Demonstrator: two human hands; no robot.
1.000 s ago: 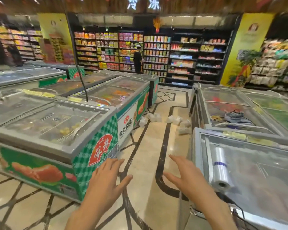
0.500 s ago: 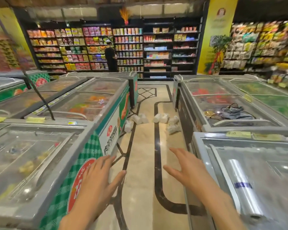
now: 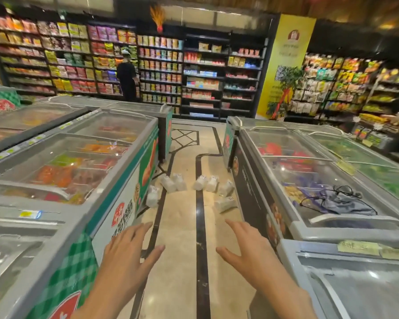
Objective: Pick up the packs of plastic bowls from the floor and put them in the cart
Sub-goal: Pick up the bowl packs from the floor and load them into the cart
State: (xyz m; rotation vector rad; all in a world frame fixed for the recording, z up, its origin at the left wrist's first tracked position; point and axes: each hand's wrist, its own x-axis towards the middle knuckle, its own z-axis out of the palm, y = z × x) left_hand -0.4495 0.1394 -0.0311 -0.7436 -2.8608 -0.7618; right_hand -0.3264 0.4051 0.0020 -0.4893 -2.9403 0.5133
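Aisle: tiled floor (image 3: 182, 231) between chest freezers (image 3: 83, 171), frozen packets under glass.
Floor: packs of plastic bowls (image 3: 171, 184) scattered, white labels unreadable.
Hands: left hand (image 3: 127, 256) and right hand (image 3: 251, 252) spread, empty.

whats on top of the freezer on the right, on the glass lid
A crumpled grey cloth bag with a black cord lies on the right freezer's glass lid. Whatever is under the bag is hidden.

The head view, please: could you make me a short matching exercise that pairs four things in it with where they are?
Things:
1. bowl packs
2. grey cloth
3. left hand
4. person in black

Places:
A. by the far shelves
B. on the right freezer lid
C. on the aisle floor
D. low in the view, beside the left freezer

Pairs: 1-C, 2-B, 3-D, 4-A
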